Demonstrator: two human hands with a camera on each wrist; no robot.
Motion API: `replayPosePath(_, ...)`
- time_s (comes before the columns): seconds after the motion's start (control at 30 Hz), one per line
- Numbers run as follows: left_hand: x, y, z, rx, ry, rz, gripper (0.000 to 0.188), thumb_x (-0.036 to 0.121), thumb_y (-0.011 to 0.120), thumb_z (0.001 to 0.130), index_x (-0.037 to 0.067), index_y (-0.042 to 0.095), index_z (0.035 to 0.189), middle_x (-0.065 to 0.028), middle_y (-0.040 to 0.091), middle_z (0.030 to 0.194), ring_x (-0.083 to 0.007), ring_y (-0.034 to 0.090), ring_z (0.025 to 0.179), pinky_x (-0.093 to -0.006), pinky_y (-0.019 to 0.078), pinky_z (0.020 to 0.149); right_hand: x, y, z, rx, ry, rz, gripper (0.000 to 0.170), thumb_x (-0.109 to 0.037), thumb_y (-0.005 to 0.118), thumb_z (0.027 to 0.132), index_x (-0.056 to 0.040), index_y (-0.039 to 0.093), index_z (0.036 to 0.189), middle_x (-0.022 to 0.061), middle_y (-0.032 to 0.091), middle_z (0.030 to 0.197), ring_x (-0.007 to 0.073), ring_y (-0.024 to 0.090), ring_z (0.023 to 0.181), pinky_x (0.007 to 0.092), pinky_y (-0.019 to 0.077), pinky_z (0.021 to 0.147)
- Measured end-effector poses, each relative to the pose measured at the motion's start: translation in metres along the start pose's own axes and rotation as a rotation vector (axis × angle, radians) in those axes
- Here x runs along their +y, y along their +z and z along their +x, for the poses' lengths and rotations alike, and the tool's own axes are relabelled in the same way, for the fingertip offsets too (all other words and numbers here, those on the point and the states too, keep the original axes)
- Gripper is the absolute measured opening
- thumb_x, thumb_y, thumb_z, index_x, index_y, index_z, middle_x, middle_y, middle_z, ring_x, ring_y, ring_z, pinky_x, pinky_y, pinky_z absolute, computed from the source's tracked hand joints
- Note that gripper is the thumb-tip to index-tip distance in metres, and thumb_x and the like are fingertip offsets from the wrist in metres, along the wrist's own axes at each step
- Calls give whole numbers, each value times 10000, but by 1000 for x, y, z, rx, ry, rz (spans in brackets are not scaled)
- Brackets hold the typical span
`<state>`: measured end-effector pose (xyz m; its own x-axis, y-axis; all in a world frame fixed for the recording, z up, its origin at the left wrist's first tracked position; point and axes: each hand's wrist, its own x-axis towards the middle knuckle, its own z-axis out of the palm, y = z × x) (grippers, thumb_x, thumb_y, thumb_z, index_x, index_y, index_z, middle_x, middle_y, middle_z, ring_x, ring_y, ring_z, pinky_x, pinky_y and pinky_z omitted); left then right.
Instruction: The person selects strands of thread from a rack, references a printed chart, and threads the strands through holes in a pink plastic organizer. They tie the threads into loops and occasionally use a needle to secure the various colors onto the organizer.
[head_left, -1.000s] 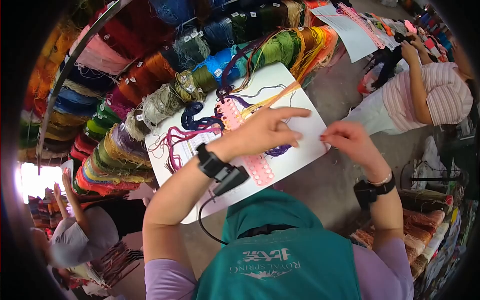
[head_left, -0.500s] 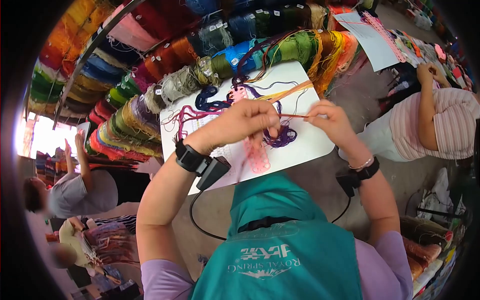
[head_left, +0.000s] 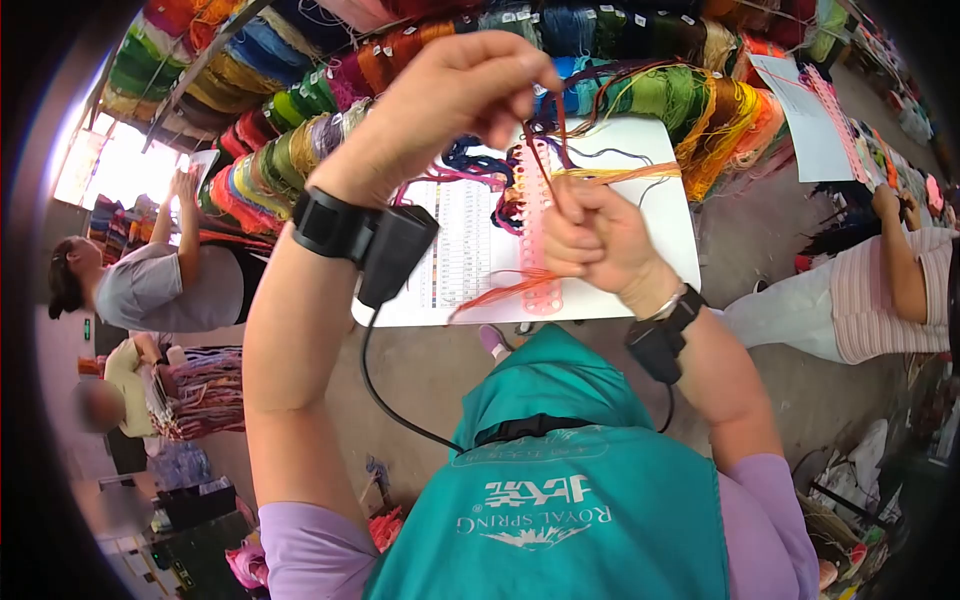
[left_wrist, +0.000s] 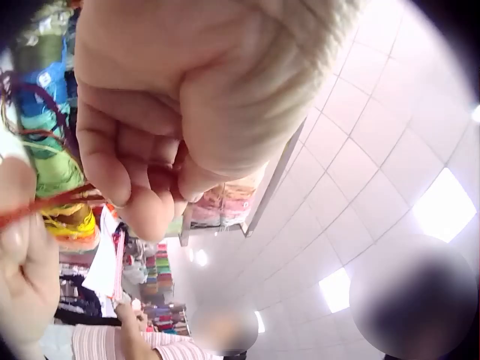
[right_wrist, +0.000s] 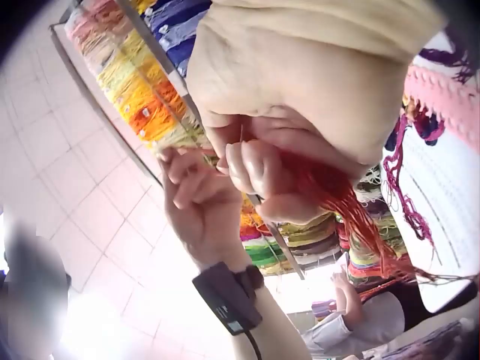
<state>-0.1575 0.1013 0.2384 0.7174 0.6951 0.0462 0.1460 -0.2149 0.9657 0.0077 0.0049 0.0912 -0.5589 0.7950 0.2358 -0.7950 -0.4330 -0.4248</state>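
Note:
In the head view, my left hand (head_left: 430,115) is raised over the far side of a white board (head_left: 655,235), its fingertips pinching the end of a dark red thread (head_left: 538,165). Lower and to the right, my right hand (head_left: 600,245) grips the same thread in curled fingers. The strands run taut between both hands, and a loose red tail (right_wrist: 360,225) hangs out of the right fist in the right wrist view. Beneath the hands, a pink strip with holes (head_left: 530,225) lies on the board, with navy, purple, magenta and yellow threads tied along it.
A printed chart (head_left: 455,240) lies on the board left of the strip. Racks of coloured thread hanks (head_left: 655,95) line the far side. One person in a striped top (head_left: 890,295) stands at right; another in a grey shirt (head_left: 185,290) is at left.
My left hand has risen up and away over the board, while the right has moved left and closed into a fist. The red thread, first stretched sideways, now slants between them with its tail hanging.

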Motion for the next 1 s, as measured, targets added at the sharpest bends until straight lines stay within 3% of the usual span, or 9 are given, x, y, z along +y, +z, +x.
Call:
replayPosePath(0.1, -10, -39, -9, 128, 14, 147, 285, 290, 543, 1035, 34, 666, 1009, 85, 433, 667, -22, 408, 541, -181, 323, 492, -25, -28, -37, 120, -17, 13, 299, -244, 453, 1009, -107, 410, 746, -20, 358, 638, 71, 318, 522, 206, 285, 417)
replayPosePath(0.27, -49, -93, -25, 304, -117, 246, 250, 263, 555, 1027, 49, 674, 978, 97, 400, 644, -24, 373, 546, -183, 292, 510, -80, -64, -129, 326, -103, -83, 285, -196, 429, 1016, -95, 395, 751, -2, 360, 634, 60, 305, 512, 200, 251, 386)
replayPosePath(0.47, -123, -48, -32, 101, -289, 63, 232, 271, 553, 1025, 101, 677, 928, 84, 477, 642, -29, 453, 566, -195, 360, 529, -127, -92, -215, 828, -81, -370, 252, -218, 489, 1007, -102, 477, 783, -23, 427, 639, 49, 327, 488, 209, 281, 412)
replayPosePath(0.6, -196, 10, -35, -16, -488, -165, 211, 242, 572, 1016, 95, 706, 947, 54, 609, 745, -34, 537, 584, -186, 435, 527, -135, -142, -251, 1286, -71, -822, 228, -264, 588, 976, -121, 581, 798, -53, 520, 657, 31, 396, 498, 208, 324, 436)
replayPosePath(0.7, -221, 42, -45, -22, -606, -396, 201, 219, 608, 1003, 43, 704, 983, 26, 625, 755, -48, 550, 605, -191, 446, 536, -140, -191, -280, 1484, 69, -1135, 183, -244, 602, 952, -72, 646, 907, 29, 637, 776, 123, 574, 620, 263, 469, 549)
replayPosePath(0.77, -223, 52, -53, -27, -628, -439, 200, 198, 612, 1000, 19, 697, 1023, 3, 635, 777, -61, 554, 610, -206, 480, 572, -132, -209, -276, 1614, 175, -1895, 221, -235, 620, 929, -41, 664, 1025, 100, 679, 940, 209, 641, 813, 313, 513, 708)
replayPosePath(0.8, -224, 54, -57, -26, -639, -459, 203, 188, 614, 999, 7, 694, 1044, -9, 639, 789, -67, 556, 612, -213, 498, 591, -130, -216, -274, 1619, 233, -2291, 268, -230, 630, 918, -26, 673, 1084, 136, 700, 1022, 252, 675, 910, 338, 535, 787)
replayPosePath(0.87, -219, 55, -61, -29, -633, -512, 204, 177, 607, 1003, 2, 678, 1077, -13, 640, 820, -67, 556, 631, -212, 500, 609, -108, -154, -201, 1240, -142, -2175, 408, -237, 666, 888, -27, 632, 1236, 190, 659, 1202, 320, 626, 1140, 364, 487, 969)
replayPosePath(1.0, -208, 56, -64, -52, -588, -624, 252, 187, 600, 1008, 24, 611, 1199, -9, 637, 873, -70, 548, 649, -204, 475, 620, -23, -83, -72, 612, -228, -1575, 633, -92, 757, 804, -46, 520, 1389, 144, 571, 1382, 213, 543, 1272, 366, 445, 1051)
